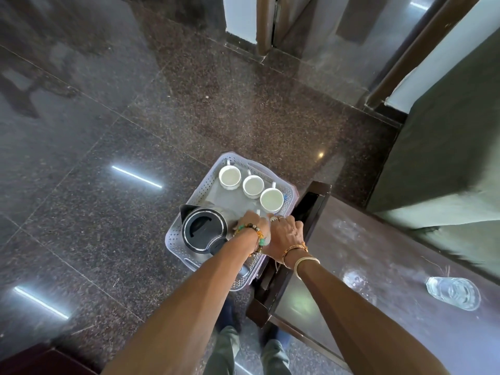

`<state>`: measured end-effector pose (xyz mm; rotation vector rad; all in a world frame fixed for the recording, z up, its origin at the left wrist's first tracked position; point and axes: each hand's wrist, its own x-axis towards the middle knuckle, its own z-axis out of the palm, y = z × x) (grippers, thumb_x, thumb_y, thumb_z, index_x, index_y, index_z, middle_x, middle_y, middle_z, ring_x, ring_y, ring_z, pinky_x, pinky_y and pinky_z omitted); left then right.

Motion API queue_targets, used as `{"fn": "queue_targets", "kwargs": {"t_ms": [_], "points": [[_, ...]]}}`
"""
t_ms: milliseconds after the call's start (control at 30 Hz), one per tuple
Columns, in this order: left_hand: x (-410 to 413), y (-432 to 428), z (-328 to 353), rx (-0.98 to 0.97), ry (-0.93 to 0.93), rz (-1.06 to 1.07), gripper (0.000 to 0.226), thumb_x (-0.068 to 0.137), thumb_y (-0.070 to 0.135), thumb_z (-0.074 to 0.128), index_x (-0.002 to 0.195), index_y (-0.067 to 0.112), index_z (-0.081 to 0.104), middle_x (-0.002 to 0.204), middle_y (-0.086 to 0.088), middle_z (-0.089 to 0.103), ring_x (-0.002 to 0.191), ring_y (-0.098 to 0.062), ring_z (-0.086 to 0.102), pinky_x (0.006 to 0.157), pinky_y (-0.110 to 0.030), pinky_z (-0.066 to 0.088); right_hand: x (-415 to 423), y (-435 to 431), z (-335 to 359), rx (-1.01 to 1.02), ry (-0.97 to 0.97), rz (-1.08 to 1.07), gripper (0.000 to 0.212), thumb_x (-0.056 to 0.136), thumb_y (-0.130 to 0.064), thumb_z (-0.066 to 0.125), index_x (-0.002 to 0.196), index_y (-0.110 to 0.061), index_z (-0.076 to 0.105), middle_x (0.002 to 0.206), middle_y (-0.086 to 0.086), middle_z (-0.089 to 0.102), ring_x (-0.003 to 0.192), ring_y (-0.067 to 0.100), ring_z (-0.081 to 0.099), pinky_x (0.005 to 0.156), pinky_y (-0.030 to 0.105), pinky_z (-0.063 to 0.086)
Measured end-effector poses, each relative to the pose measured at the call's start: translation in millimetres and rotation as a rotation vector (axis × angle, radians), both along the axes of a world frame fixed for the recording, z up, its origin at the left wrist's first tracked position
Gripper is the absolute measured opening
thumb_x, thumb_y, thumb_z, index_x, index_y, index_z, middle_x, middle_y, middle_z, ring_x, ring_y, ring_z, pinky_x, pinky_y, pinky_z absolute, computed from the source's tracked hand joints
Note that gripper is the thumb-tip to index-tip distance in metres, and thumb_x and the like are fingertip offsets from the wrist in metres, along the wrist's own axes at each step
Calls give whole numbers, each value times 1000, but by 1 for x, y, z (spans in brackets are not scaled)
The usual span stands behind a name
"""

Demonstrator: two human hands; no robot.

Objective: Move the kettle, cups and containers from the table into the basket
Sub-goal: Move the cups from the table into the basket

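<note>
Two bare forearms stretch forward from the bottom edge, above grey-green trouser legs (226,350). To the right lies the dark brown surface (378,266), smudged with pale marks, with a clear glass (453,293) lying on its near right part.

The left hand (253,226), with a string of coloured beads (257,236) at the wrist, and the right hand (285,234), with rings and thin bangles, meet side by side over the near right part of the basket (173,239). Both hands show their backs, with the fingers bent downward into the basket. I cannot tell whether they pinch anything. A small white piece (258,212) pokes up just past the knuckles, too little of it visible to name.

The pale perforated basket stands on the floor (108,131), right beside the end of the surface. The black kettle (204,229) stands upright in its near left corner, lid up and spout pointing to the far left, its handle running under the left forearm. Beyond the hands, three white cups stand upright in a diagonal row along the far right side: the nearest cup (271,199), the middle cup (253,186) and the farthest cup (229,177).

Further off, the speckled dark floor reflects strip lights, and a brown door frame (263,23) rises at the top.
</note>
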<state>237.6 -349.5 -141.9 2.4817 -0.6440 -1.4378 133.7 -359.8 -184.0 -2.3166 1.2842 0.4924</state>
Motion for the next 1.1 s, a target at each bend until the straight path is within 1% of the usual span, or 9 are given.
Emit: {"fn": "queue_targets", "kwargs": {"t_ms": [100, 400, 567, 633, 767, 833, 933, 1033, 1100], "points": [[6, -4, 35, -18, 0, -1, 35, 98, 14, 44, 127, -4, 53, 131, -22, 56, 121, -34, 55, 100, -40, 46, -18, -7, 26, 7, -95, -66, 95, 64, -60, 70, 145, -20, 39, 132, 3, 57, 121, 27, 47, 97, 40, 32], [12, -8, 161, -302, 0, 26, 37, 96, 7, 46, 132, -4, 51, 134, -22, 55, 123, -36, 54, 89, -33, 47, -54, -48, 157, -121, -294, -267, 96, 63, -66, 71, 144, -26, 41, 132, 0, 60, 126, 25, 50, 106, 44, 34], [-5, -3, 185, -512, 0, 132, 27, 89, 5, 56, 114, 0, 63, 117, -20, 62, 105, -32, 60, 93, -36, 48, -79, -36, 207, -217, -362, -345, 95, 64, -71, 68, 144, -27, 41, 135, -2, 59, 127, 24, 51, 106, 45, 35], [-22, 5, 181, -506, 1, 49, 11, 88, 5, 58, 86, 15, 63, 100, -11, 60, 92, -25, 57, 84, -34, 46, -96, -18, 212, -236, -340, -367, 94, 66, -72, 67, 143, -26, 43, 136, -3, 58, 127, 24, 50, 105, 44, 35], [-52, 31, 154, -406, 97, -154, 34, 92, 5, 55, 67, 26, 45, 90, -1, 55, 87, -22, 52, 88, -35, 48, -126, 32, 196, -207, -297, -459, 89, 68, -67, 69, 141, -21, 45, 137, -1, 57, 127, 25, 49, 104, 43, 34], [-63, 44, 143, -376, 138, -205, 34, 92, 2, 55, 67, 24, 46, 74, 3, 50, 69, -18, 51, 78, -29, 49, -140, 58, 188, -177, -266, -500, 89, 68, -65, 69, 142, -21, 43, 137, 1, 55, 128, 26, 47, 105, 43, 32], [-74, 60, 147, -336, 259, -231, 31, 93, -1, 52, 67, 15, 48, 54, -5, 44, 50, -18, 46, 44, -17, 36, -159, 94, 184, -191, -229, -564, 90, 69, -64, 68, 144, -23, 41, 141, 1, 53, 131, 25, 45, 106, 43, 31], [-96, 65, 164, -405, 231, -279, 5, 90, 5, 61, 91, 9, 64, 80, -19, 63, 69, -26, 57, 63, -27, 47, -182, 118, 195, -232, -254, -660, 88, 69, -65, 69, 143, -25, 43, 142, -1, 52, 131, 24, 46, 106, 42, 32], [-119, 65, 183, -482, 218, -274, 21, 86, 7, 66, 106, 5, 67, 101, -28, 68, 86, -37, 66, 84, -44, 53, -203, 130, 211, -270, -264, -729, 88, 70, -64, 68, 143, -24, 43, 141, 1, 53, 129, 24, 47, 106, 43, 33]]}}
